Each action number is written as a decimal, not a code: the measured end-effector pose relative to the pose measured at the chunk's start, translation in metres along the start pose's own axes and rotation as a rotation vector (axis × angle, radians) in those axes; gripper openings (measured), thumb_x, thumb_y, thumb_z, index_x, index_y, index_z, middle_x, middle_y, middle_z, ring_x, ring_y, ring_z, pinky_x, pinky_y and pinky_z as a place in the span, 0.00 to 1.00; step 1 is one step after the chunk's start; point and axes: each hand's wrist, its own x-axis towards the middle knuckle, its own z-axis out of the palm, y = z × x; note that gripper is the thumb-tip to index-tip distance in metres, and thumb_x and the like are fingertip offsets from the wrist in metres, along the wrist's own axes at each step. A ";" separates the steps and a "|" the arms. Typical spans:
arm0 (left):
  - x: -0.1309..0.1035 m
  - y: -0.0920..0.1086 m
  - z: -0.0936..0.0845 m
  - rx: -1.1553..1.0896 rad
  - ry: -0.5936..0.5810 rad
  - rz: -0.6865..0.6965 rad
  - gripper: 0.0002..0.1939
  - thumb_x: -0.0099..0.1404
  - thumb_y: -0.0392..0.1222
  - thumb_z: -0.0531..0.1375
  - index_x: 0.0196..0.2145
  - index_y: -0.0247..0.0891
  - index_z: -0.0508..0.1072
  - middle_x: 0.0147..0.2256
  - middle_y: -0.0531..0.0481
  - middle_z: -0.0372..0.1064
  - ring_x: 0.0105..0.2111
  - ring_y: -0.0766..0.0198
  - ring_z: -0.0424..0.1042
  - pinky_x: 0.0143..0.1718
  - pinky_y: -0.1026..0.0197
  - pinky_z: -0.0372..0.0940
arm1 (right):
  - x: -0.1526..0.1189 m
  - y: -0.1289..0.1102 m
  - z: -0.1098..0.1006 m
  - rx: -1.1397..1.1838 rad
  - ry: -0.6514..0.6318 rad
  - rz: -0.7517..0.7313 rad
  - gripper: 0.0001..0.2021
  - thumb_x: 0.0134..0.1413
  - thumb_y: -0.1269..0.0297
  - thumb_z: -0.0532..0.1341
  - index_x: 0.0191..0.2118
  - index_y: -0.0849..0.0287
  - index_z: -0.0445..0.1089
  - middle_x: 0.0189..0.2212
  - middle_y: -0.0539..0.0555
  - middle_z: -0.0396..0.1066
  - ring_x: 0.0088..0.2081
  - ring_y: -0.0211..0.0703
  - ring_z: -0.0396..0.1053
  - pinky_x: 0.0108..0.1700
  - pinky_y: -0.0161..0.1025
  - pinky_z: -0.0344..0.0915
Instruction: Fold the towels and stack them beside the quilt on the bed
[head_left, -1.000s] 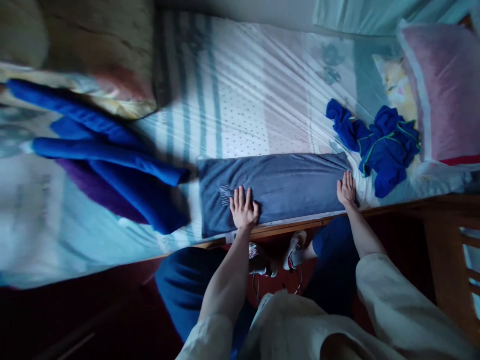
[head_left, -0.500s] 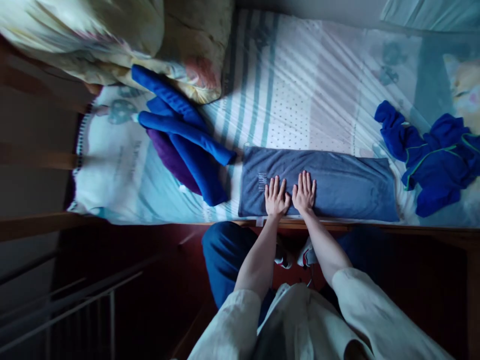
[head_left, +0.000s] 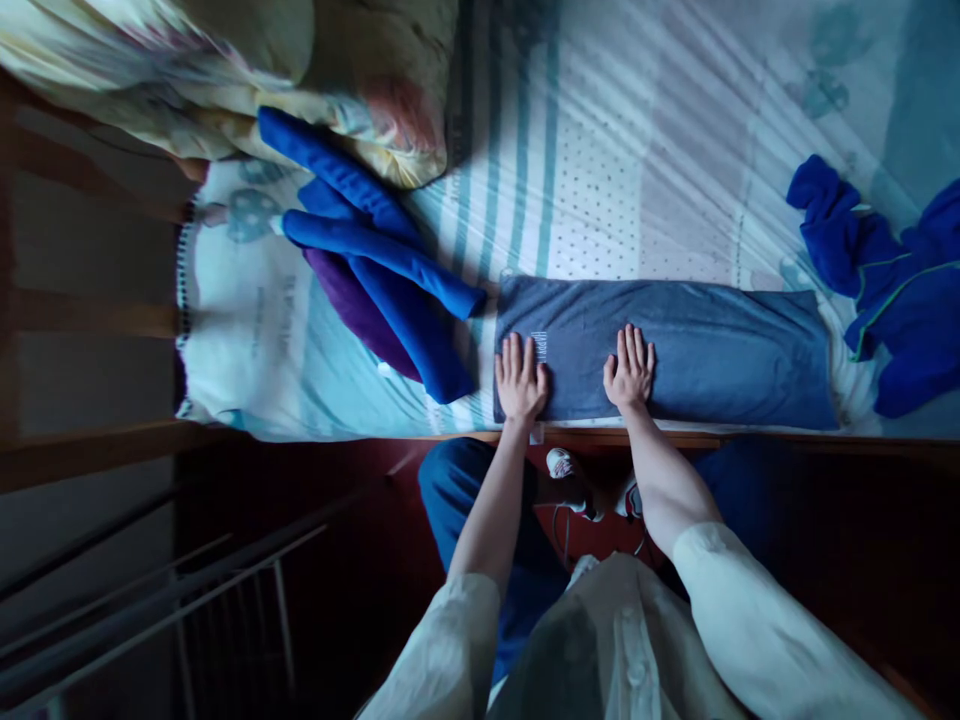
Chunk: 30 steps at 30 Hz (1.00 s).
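A grey-blue cloth [head_left: 720,350], folded into a long rectangle, lies along the bed's front edge with small white lettering near its left end. My left hand [head_left: 520,378] rests palm down on the cloth's left end, fingers spread and pointing away from me. Palm down nearer the cloth's middle is my right hand [head_left: 630,368], its fingers also stretched out. Neither hand holds anything. Bare cloth shows between the two hands.
Blue garments [head_left: 390,255] lie over a purple one [head_left: 360,315] on the left. Another blue garment with green trim [head_left: 900,290] is at the right. A floral quilt [head_left: 397,110] fills the upper left of the patterned bed sheet [head_left: 600,200]. Metal rails [head_left: 225,580] stand lower left.
My hands have moved apart on the cloth; the left one has slid to its left end, past the lettering. The view has shifted slightly.
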 end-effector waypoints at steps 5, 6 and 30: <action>0.011 -0.019 -0.019 0.024 0.037 -0.108 0.33 0.75 0.45 0.46 0.73 0.28 0.53 0.75 0.35 0.39 0.76 0.49 0.33 0.74 0.37 0.36 | 0.000 -0.001 -0.001 0.017 -0.004 0.008 0.32 0.69 0.62 0.46 0.76 0.61 0.48 0.75 0.61 0.49 0.76 0.53 0.45 0.75 0.63 0.39; 0.014 -0.009 -0.017 0.024 0.032 -0.081 0.33 0.75 0.45 0.46 0.73 0.28 0.53 0.75 0.35 0.38 0.76 0.49 0.32 0.74 0.37 0.35 | 0.000 -0.001 -0.001 0.018 -0.004 0.010 0.32 0.69 0.62 0.46 0.76 0.61 0.49 0.74 0.61 0.50 0.76 0.52 0.45 0.75 0.63 0.39; 0.068 0.076 0.025 -0.131 -0.140 0.215 0.33 0.72 0.46 0.52 0.71 0.35 0.60 0.75 0.41 0.43 0.76 0.47 0.33 0.74 0.36 0.28 | 0.001 -0.010 -0.010 0.024 -0.139 0.070 0.33 0.71 0.62 0.48 0.77 0.59 0.43 0.75 0.56 0.47 0.77 0.50 0.40 0.77 0.56 0.34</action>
